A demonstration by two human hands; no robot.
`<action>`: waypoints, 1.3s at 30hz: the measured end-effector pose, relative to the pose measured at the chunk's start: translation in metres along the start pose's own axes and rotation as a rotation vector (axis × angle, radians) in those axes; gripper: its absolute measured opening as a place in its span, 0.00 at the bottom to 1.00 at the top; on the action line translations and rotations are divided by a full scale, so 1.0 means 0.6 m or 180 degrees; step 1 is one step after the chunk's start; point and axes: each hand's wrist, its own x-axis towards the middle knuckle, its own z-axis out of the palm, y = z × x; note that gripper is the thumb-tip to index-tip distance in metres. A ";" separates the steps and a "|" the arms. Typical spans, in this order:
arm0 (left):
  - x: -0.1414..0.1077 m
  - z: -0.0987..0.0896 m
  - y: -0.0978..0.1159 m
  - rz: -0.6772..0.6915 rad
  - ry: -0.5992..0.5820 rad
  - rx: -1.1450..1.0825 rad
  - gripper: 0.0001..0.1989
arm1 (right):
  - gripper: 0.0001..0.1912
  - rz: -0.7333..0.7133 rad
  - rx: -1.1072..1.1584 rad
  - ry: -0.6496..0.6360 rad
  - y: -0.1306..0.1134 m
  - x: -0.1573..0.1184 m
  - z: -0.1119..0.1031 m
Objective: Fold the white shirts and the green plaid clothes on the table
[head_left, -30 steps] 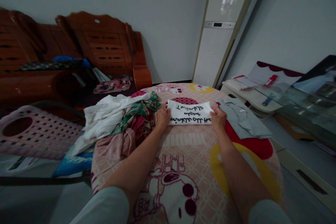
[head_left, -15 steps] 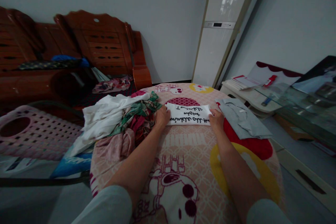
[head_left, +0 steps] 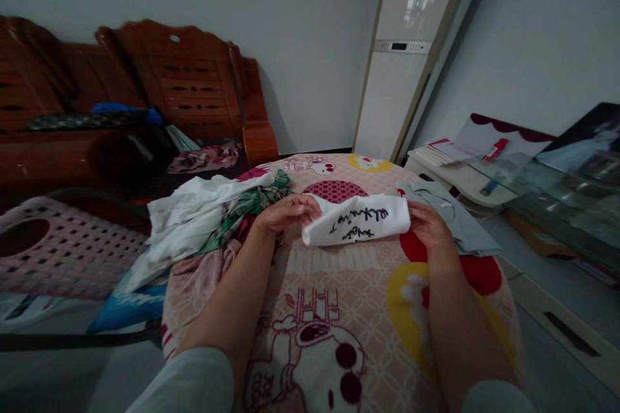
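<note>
A white folded garment [head_left: 368, 222] with black handwritten-style lettering is lifted a little above the table, its left end rolled over or curled. My right hand [head_left: 430, 222] pinches its right end, with the fingertips partly behind the cloth. At the opposite end, my left hand [head_left: 290, 211] has its fingers bent against the upper left corner of the garment. Close to my left wrist lies a heap of loose clothes, with a white piece [head_left: 194, 206], a green patterned piece [head_left: 237, 216] and a pink piece [head_left: 203, 274]. A grey folded garment [head_left: 465, 226] lies beyond my right hand.
The round table wears a pink cloth [head_left: 329, 297] with cartoon dog prints. A pink woven basket [head_left: 87, 258] stands left of it, with wooden chairs [head_left: 188, 84] behind. At the right are a glass shelf [head_left: 547, 197] and a white cabinet [head_left: 445, 171]; a tall air conditioner [head_left: 392, 90] stands behind.
The white garment has come up off the table, tilted and shifted right, and its left end now curls. My right hand has moved right; my left hand has shifted slightly left, its fingers loosened.
</note>
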 end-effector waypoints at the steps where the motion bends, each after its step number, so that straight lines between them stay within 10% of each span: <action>1: -0.002 -0.001 0.002 -0.0044 -0.0117 0.0002 0.30 | 0.11 -0.0002 -0.0050 -0.0004 -0.002 -0.002 -0.004; 8: 0.033 0.013 -0.013 -0.0060 0.0406 0.0459 0.22 | 0.19 0.0244 -0.0102 -0.0236 -0.015 -0.002 0.013; 13: 0.066 0.024 -0.051 0.0173 0.1291 0.2477 0.09 | 0.20 0.0540 -0.0355 -0.0472 -0.007 0.003 0.030; 26: 0.078 0.032 -0.075 -0.0026 0.1351 0.3745 0.13 | 0.04 -0.0551 -0.3976 0.0507 0.065 0.041 0.066; 39: 0.085 0.052 -0.075 0.0221 0.1289 0.3176 0.14 | 0.03 -0.0420 -0.2776 0.0728 0.065 0.047 0.062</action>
